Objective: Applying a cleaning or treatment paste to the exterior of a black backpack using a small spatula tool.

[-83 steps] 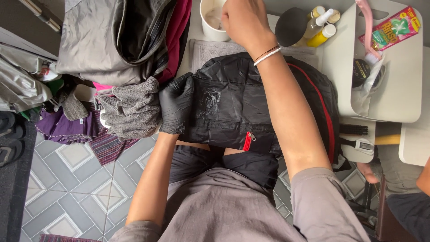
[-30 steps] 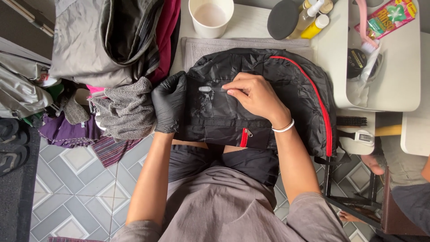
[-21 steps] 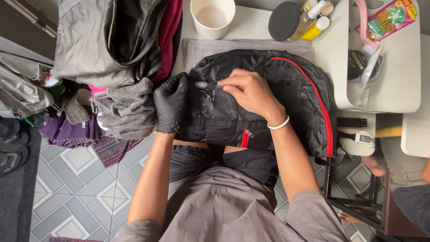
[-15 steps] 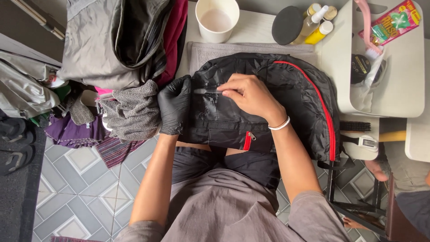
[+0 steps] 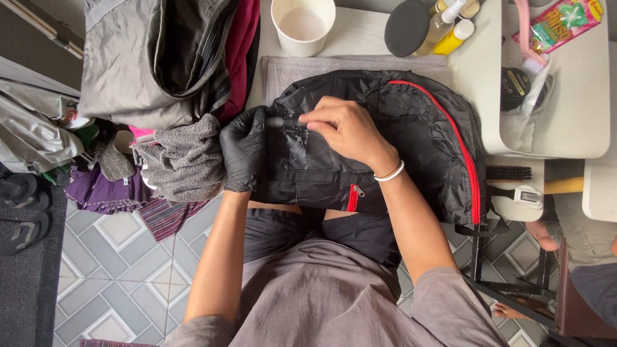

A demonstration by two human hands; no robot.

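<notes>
The black backpack [image 5: 411, 148] with red zipper trim shows a whitish foamy smear. The gloved left hand [image 5: 243, 151] clasps its edge. The bare right hand [image 5: 344, 128] pinches a small brush [image 5: 283, 121] on the smear.

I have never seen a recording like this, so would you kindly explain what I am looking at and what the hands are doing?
There is no machine here: a person wears a camera on the head, so the one view looks straight down at their own arms and lap. The left hand, in a black glove, steadies the edge of a black backpack with red trim, lying on a grey towel on a white table. The bare right hand presses a small dark tool, probably a brush, onto a whitish foamy patch on the fabric. Nearby stand a white cup and bottles; clothes are piled at the left.
</notes>
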